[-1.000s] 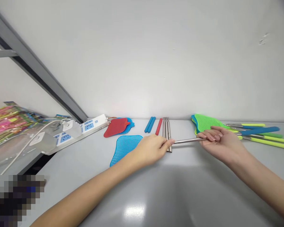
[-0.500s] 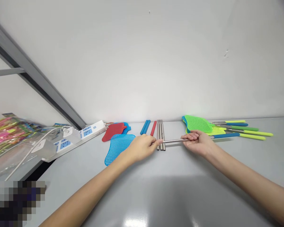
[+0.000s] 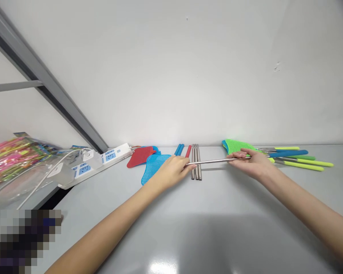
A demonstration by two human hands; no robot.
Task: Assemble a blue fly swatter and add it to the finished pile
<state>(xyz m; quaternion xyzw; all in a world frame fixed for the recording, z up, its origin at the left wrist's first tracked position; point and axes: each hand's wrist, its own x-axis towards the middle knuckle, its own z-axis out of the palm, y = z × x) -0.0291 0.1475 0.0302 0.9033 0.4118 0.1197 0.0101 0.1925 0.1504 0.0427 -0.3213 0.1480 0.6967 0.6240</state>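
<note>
**"What have we got in our hands?"**

"Our left hand (image 3: pixel 171 172) pinches one end of a slim steel rod (image 3: pixel 214 161) between its fingertips, and our right hand (image 3: pixel 250 163) curls around the other end. The rod spans the gap between them, held just above the pale grey bench (image 3: pixel 217 232)."

"What's beneath it?"

"Three straight steel tubes (image 3: pixel 197 173) lie side by side, with the rod crossing over them. We can't tell whether they touch."

"And around those tubes?"

"At nine o'clock, we see a blue plastic mesh swatter head (image 3: pixel 156 167), with a red mesh swatter head (image 3: pixel 140 156) beyond it. At eleven, there's a red foam grip (image 3: pixel 188 151) beside two blue foam grips (image 3: pixel 179 149). At three, we have a lime-green mesh swatter head (image 3: pixel 236 146) and long steel handles with coloured grips (image 3: pixel 295 159)."
</note>
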